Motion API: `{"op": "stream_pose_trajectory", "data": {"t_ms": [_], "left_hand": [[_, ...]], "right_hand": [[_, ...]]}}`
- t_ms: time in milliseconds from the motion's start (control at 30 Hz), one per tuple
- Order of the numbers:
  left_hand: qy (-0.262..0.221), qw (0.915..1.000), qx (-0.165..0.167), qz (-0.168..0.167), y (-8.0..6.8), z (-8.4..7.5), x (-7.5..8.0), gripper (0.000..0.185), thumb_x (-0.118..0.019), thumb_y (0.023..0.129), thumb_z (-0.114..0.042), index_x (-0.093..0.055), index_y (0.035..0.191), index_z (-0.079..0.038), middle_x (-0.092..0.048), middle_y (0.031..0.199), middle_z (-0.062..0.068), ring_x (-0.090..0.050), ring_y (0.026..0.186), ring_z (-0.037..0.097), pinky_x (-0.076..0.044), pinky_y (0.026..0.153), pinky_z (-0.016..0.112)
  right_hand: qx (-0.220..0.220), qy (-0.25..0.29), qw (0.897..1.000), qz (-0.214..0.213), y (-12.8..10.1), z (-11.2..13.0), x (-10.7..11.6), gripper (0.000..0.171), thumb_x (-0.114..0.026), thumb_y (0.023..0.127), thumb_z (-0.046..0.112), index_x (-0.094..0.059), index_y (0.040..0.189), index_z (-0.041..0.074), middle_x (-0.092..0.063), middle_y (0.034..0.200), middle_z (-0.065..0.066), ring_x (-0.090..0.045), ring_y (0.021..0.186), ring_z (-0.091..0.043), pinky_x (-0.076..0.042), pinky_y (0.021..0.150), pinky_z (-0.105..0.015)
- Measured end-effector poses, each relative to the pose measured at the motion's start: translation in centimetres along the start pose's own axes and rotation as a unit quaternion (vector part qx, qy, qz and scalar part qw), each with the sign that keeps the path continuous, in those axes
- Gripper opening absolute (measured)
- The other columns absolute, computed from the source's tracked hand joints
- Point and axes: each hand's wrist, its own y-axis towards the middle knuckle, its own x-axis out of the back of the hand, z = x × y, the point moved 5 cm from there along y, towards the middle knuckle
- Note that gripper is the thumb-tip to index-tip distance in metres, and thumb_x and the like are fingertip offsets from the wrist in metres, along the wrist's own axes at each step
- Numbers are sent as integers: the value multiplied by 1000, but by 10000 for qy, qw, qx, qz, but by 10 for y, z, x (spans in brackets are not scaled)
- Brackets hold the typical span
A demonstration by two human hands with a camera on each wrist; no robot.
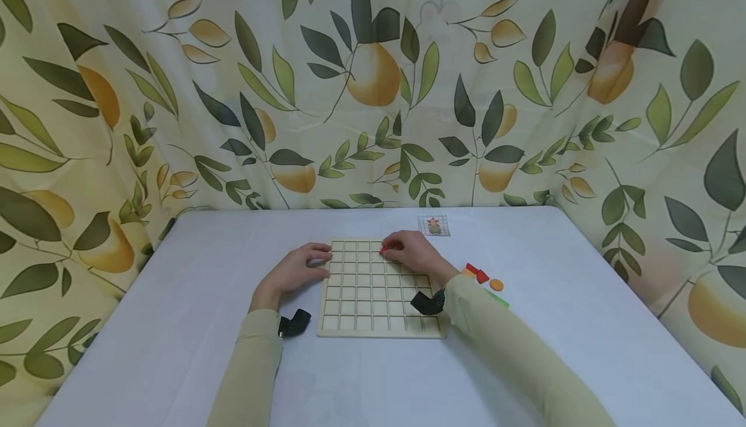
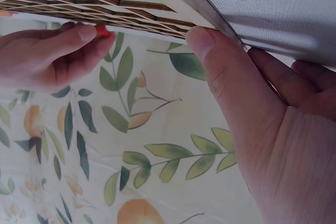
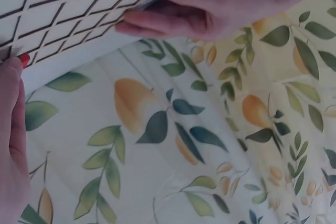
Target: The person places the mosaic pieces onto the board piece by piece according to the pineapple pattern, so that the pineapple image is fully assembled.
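Note:
A pale wooden grid board (image 1: 379, 297) lies flat on the white table (image 1: 175, 323). My left hand (image 1: 317, 257) rests on the board's far left corner, fingers nearly straight; in the left wrist view its thumb (image 2: 207, 51) presses the board's edge (image 2: 173, 19). My right hand (image 1: 389, 249) pinches a small red piece (image 1: 383, 249) over the far row of cells. The left wrist view shows that red piece (image 2: 103, 30) between the right hand's fingertips. In the right wrist view the red piece (image 3: 23, 59) touches the board (image 3: 68, 3), and the left hand (image 3: 210, 9) lies beyond.
Loose pieces lie right of the board: red (image 1: 478, 275), orange (image 1: 496, 284) and green (image 1: 500, 299). A small picture card (image 1: 434, 225) sits behind the board. A leaf-and-fruit patterned curtain (image 1: 373, 90) closes in the table at the back and sides.

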Motion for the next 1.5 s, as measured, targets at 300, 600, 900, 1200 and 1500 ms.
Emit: {"op": "stream_pose_trajectory", "data": {"t_ms": [300, 600, 900, 1200, 1500], "left_hand": [[-12, 10000, 43, -15, 0, 0, -1, 41, -70, 81, -25, -62, 120, -15, -47, 136, -8, -33, 134, 18, -25, 112, 42], [163, 9999, -21, -3, -2, -4, 1, 42, -69, 81, -25, -61, 121, -13, -47, 136, -7, -34, 134, 19, -27, 111, 41], [251, 9997, 65, 15, -2, -3, 0, 43, -68, 82, -28, -61, 122, -15, -46, 136, -9, -33, 134, 18, -27, 111, 41], [280, 9996, -26, 26, -1, -3, 1, 42, -68, 82, -27, -61, 121, -13, -46, 136, -8, -33, 134, 18, -27, 111, 41], [248, 9996, -94, 16, -1, -4, 1, 42, -68, 82, -25, -61, 121, -12, -46, 137, -6, -34, 134, 21, -28, 110, 42]], "right_hand": [[295, -195, 9993, 79, 3, 14, -8, 18, -67, 83, 20, -70, 99, 12, -63, 83, 2, -51, 72, -10, -43, 67, -25], [422, -202, 9988, 141, 1, 18, -8, 18, -65, 84, 19, -70, 99, 10, -64, 85, 2, -52, 75, -10, -44, 69, -26], [52, -52, 9998, 204, 1, 12, -10, 15, -65, 85, 21, -69, 98, 15, -63, 87, 4, -52, 78, -11, -46, 73, -27], [119, -82, 9995, 285, 2, 13, -9, 12, -65, 85, 23, -68, 94, 16, -62, 84, 6, -52, 77, -11, -45, 73, -26], [289, -113, 9990, 320, 2, 15, -10, 13, -66, 84, 22, -69, 95, 15, -64, 85, 6, -53, 79, -10, -46, 74, -26]]}}
